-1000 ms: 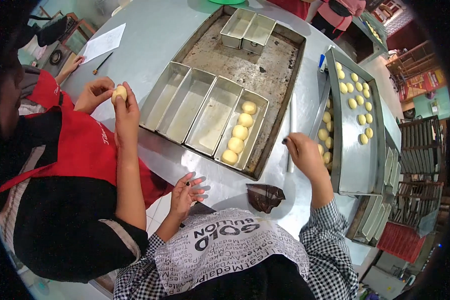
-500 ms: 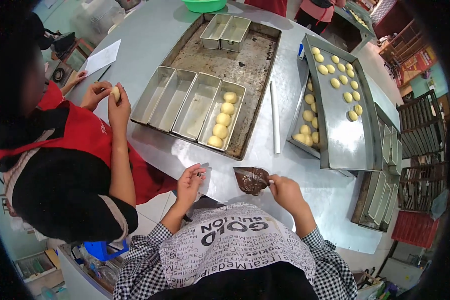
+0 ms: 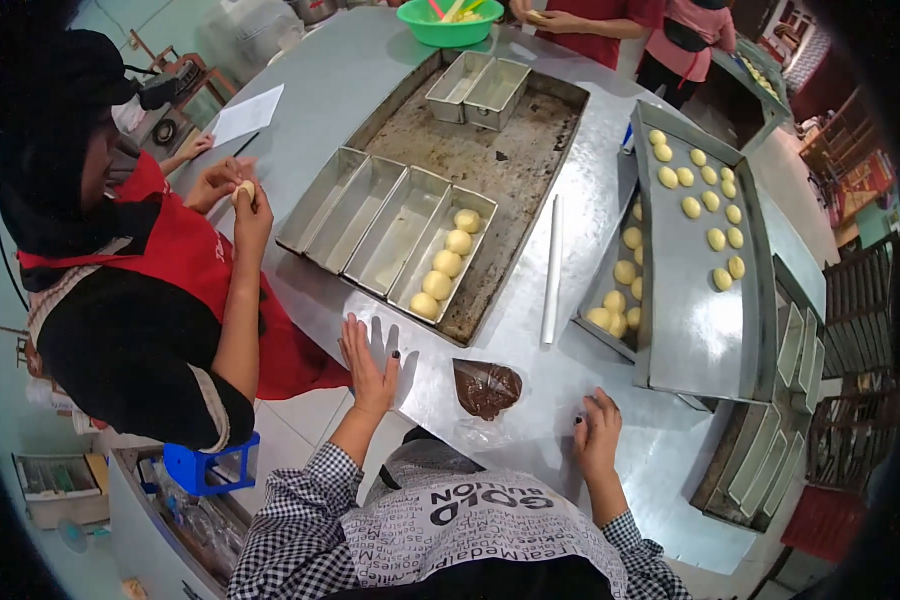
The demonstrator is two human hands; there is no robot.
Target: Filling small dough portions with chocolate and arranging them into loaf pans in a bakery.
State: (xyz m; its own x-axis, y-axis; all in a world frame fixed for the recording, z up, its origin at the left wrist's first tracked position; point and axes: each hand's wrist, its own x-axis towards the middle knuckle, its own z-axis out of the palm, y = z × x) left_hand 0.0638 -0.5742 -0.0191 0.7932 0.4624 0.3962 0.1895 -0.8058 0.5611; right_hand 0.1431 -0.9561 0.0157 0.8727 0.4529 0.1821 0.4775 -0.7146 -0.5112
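A clear plastic bag of dark brown filling lies on the metal table between my hands, touched by neither. My left hand is empty at the table's near edge, fingers spread. Right of the bag, my right hand rests by the table edge, its fingers loosely bent and apart, with nothing in them. Ahead of my left hand, a loaf tin holds a row of several yellow dough balls. Joined to it are several bare loaf tins, all on a large stained baking tray.
A white rod lies right of the tray. Stacked metal trays with dough balls stand at the right, more tins beyond. At left, a person in a red apron handles a dough ball. A green basin stands far back.
My right hand has let go of the filling bag and drawn back toward the near right. My left hand's fingers have spread out. The view has shifted slightly.
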